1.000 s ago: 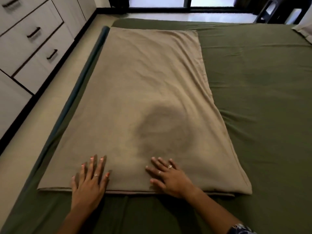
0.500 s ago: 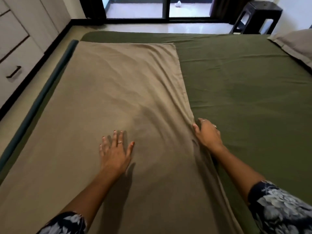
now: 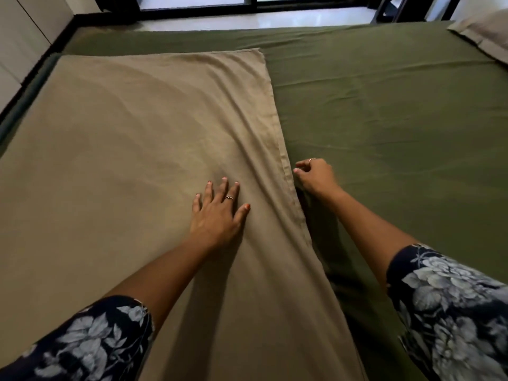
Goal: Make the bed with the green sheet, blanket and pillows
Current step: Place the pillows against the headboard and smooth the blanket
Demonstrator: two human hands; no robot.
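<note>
No brand, label or writing that we can read anywhere in view.

Left hand (image 3: pixel 217 213): grip apart, fingers straight and spread, palm down flat on the folded tan cotton blanket (image 3: pixel 132 166), not far in from its right hem. A ring shows on one finger. It holds nothing; it only presses on the cloth.

Right hand (image 3: pixel 316 176): fingers curled inward, thumb and forefinger drawn together just beside the blanket's right hem. We cannot tell whether the grip has the hem pinched or merely hovers by it; rings show on this hand too.

The blanket lies flat on the left half of the bed, a long rectangle with soft diagonal creases running toward the left hand and a stitched hem along the right edge. Beneath it and to its right, the olive-green fitted sheet (image 3: pixel 398 119) covers the mattress, with shallow wrinkles across it. A tan pillow (image 3: pixel 486 34) sits at the far right corner, partly cut off.

Both forearms come in from dark floral-print sleeves (image 3: pixel 453 312). Pale cabinet fronts (image 3: pixel 24 26) stand at far left; a black-framed window (image 3: pixel 247 6) runs along the top.
</note>
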